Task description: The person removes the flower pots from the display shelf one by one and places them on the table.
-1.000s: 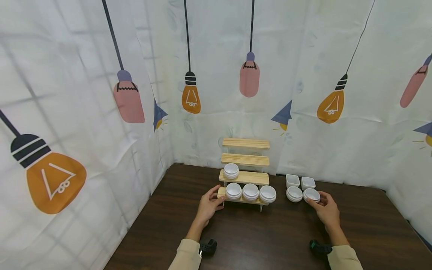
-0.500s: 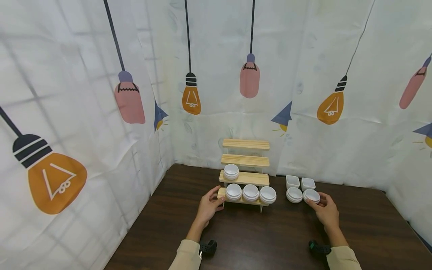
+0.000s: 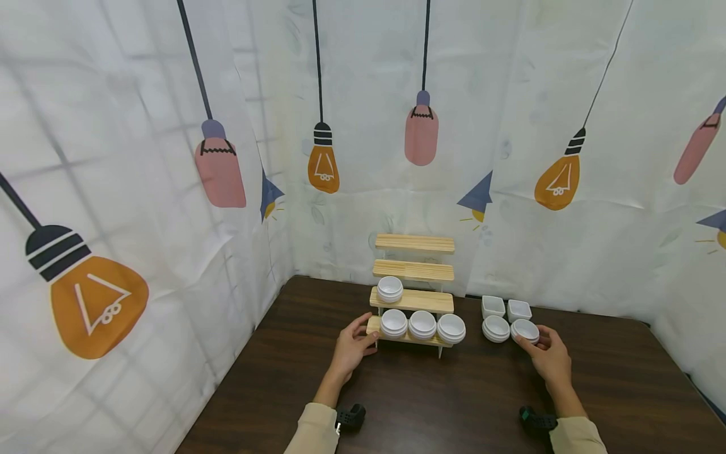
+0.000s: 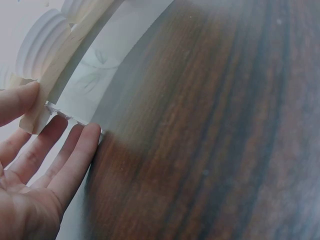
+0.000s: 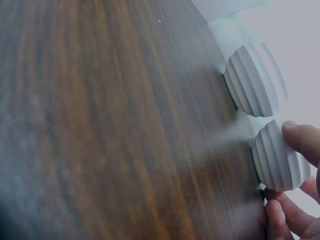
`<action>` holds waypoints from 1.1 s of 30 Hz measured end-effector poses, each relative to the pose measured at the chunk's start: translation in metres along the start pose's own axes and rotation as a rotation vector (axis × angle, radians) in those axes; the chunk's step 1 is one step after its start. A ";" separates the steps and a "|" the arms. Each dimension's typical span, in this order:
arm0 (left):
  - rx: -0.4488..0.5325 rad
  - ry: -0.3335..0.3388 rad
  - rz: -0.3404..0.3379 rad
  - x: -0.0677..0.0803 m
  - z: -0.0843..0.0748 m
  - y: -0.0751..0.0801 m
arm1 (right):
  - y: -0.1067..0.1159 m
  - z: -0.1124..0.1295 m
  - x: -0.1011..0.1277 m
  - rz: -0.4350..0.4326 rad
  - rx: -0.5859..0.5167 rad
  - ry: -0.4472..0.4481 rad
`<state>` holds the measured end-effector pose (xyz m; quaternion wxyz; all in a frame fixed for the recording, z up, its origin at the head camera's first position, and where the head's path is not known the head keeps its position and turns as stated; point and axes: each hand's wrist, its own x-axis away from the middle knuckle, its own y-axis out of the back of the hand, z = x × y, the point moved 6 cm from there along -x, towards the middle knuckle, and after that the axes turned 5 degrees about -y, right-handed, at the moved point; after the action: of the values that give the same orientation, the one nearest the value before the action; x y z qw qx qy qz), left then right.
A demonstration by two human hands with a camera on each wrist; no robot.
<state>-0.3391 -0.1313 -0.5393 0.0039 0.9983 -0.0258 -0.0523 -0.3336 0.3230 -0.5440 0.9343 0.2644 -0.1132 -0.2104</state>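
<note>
A tiered wooden display stand [image 3: 425,301] holds three round white ribbed bowls [image 3: 422,324] along its lowest step and a single bowl [image 3: 389,289] on the second. My left hand [image 3: 348,350] grips the left end of the lowest step. In the left wrist view its thumb lies on the wooden plank [image 4: 64,56], with the other fingers around and below the end. To the right of the stand, my right hand [image 3: 549,360] pinches a round white bowl [image 3: 524,330] between thumb and fingers. The right wrist view shows this bowl [image 5: 276,156] standing on the table.
Another round bowl [image 3: 496,328] stands just left of the pinched one. Behind them are two square white bowls [image 3: 493,306]. A printed white curtain [image 3: 363,208] hangs behind the dark wooden table [image 3: 442,403] and along its left side.
</note>
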 end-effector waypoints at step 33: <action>0.004 -0.014 -0.002 0.000 -0.001 -0.001 | 0.006 -0.002 0.010 -0.005 -0.049 -0.028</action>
<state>-0.3386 -0.1305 -0.5388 0.0017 0.9979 -0.0247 -0.0593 -0.3216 0.3238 -0.5418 0.9384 0.2386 -0.1205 -0.2189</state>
